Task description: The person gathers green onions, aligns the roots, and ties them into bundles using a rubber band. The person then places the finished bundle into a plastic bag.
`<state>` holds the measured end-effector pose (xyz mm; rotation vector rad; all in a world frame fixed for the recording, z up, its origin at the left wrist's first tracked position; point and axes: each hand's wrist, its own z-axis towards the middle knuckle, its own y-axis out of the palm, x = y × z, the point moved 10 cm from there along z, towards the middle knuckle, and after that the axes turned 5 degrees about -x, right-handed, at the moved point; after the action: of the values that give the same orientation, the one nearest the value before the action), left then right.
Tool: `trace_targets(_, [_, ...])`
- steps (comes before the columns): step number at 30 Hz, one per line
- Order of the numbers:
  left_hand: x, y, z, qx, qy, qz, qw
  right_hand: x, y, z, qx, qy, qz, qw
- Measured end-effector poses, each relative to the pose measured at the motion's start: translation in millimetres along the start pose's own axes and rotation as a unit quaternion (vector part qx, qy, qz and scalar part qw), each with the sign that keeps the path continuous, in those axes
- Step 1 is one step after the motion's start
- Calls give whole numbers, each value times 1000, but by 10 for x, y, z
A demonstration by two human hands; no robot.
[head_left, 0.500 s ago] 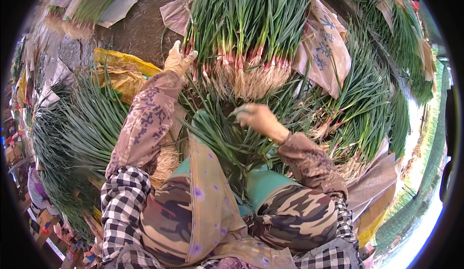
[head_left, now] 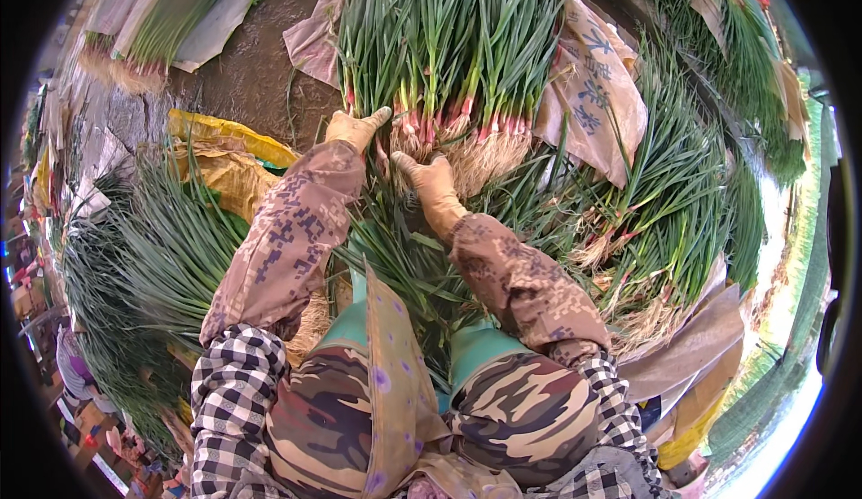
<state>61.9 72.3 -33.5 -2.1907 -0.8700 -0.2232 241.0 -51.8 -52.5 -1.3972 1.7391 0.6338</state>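
A wide stack of green onions (head_left: 449,41) lies in front of me, with red-white bases and pale roots (head_left: 489,158) toward me. My left hand (head_left: 357,129), in a pale yellow glove, is cupped round the stack's near left corner. Its thumb lies across the stalk bases, and its fingers are partly hidden at the side. My right hand (head_left: 433,185), gloved alike, is at the root ends just right of the left hand. Thumb and forefinger are apart there, with nothing seen between them; the other fingers are partly hidden.
Loose green leaves (head_left: 409,257) lie between my knees. More green onions stand at the left (head_left: 175,239) and right (head_left: 673,203). A yellow sack (head_left: 233,171) is beside my left forearm; a printed beige sack (head_left: 597,95) lies under the stack's right side. Wet brown ground (head_left: 256,55) shows at far left.
My right hand has moved left and forward from above the loose leaves to the roots. My left hand has shifted slightly right and down, its fingers now bent round the stack's corner.
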Motion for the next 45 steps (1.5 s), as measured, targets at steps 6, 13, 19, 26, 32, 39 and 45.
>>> trace_targets(6, [14, 474, -111, -157, 26, -346, 925, -195, -180, 48, -31, -39, -2, 999])
trace_targets(13, [656, 1025, -589, -256, 85, -439, 857, -957, -1172, -18, 9, -120, 232, 965])
trace_targets(19, [1745, 1055, -1271, -393, 187, -518, 736, -2158, -2129, -80, 16, -287, 189, 939])
trace_targets(26, [610, 1608, -261, -269, 106, -430, 855, -920, -2343, 217, 105, -193, -52, 974])
trace_targets(32, [147, 1334, -374, -257, 49, -516, 816, -217, -2200, 171, 80, -29, -77, 993])
trace_targets(39, [-54, 1282, -440, -335, 10, -582, 741, -1091, -2382, -498, 199, -192, -596, 754])
trace_targets(45, [-470, 889, -371, -230, 27, -386, 893, -1835, -1482, -1009, 113, -362, -409, 830])
